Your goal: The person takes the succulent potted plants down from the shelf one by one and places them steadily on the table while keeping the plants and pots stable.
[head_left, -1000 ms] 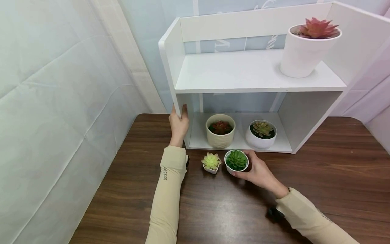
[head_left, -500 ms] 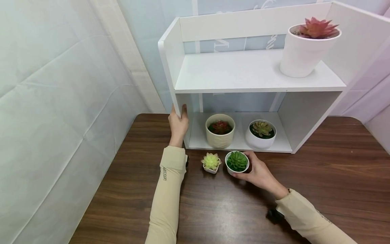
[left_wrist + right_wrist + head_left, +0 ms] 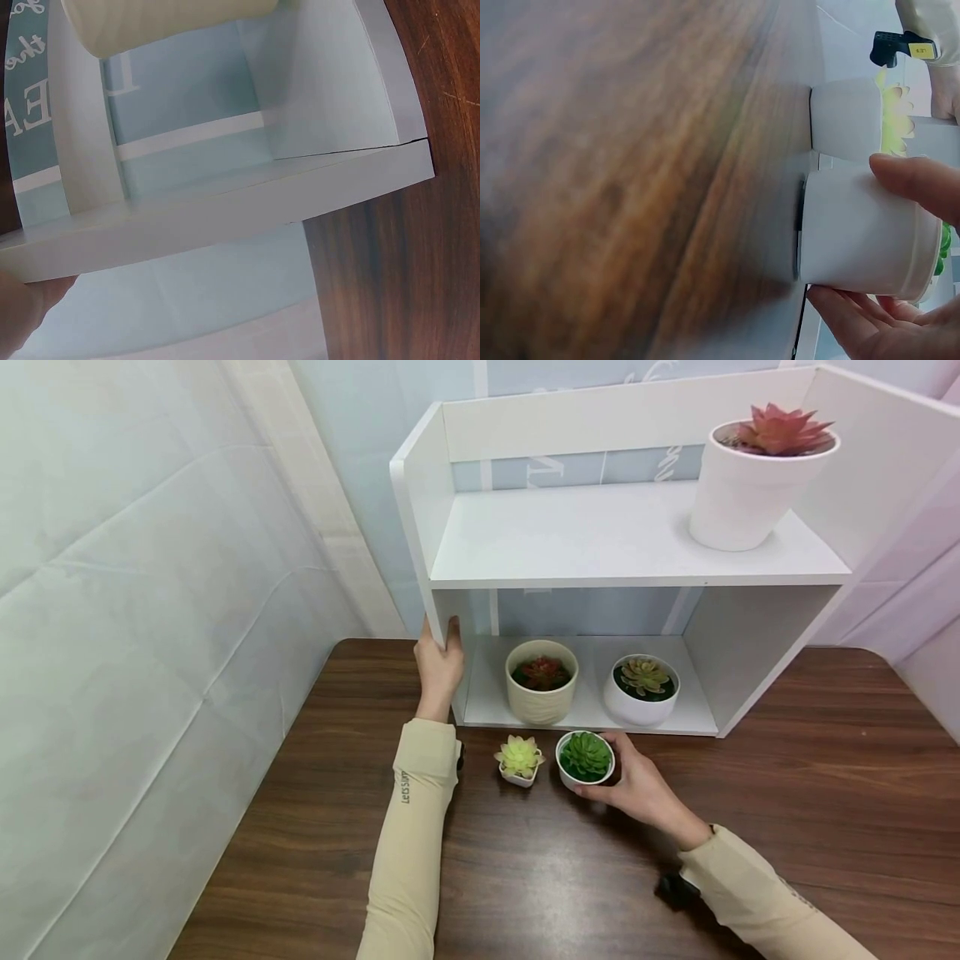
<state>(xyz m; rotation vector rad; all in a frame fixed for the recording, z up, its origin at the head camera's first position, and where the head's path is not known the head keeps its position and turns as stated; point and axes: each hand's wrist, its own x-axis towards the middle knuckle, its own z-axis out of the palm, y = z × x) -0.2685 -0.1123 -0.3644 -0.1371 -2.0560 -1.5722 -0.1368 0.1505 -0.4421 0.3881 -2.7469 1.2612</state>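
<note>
My left hand (image 3: pixel 438 672) grips the left side panel of a white two-tier shelf (image 3: pixel 637 531), thumb on the inner face and the other fingers mostly hidden behind it. In the left wrist view, part of that hand (image 3: pixel 26 311) shows at the panel's edge. My right hand (image 3: pixel 641 785) holds a small white pot with a green succulent (image 3: pixel 585 757) just in front of the shelf. The right wrist view has thumb and fingers on opposite sides of the white pot (image 3: pixel 862 232), near the tabletop. Left of it stands a smaller white pot with a yellow-green succulent (image 3: pixel 520 758).
On the lower tier stand a cream pot with a dark red succulent (image 3: pixel 542 685) and a round white pot with a pale green succulent (image 3: pixel 642 690). A tall white pot with a red succulent (image 3: pixel 750 485) occupies the upper tier's right. Beneath is a brown wooden table (image 3: pixel 555 877).
The pot with the green succulent has shifted very slightly to the right in my right hand. My left hand stays on the side panel.
</note>
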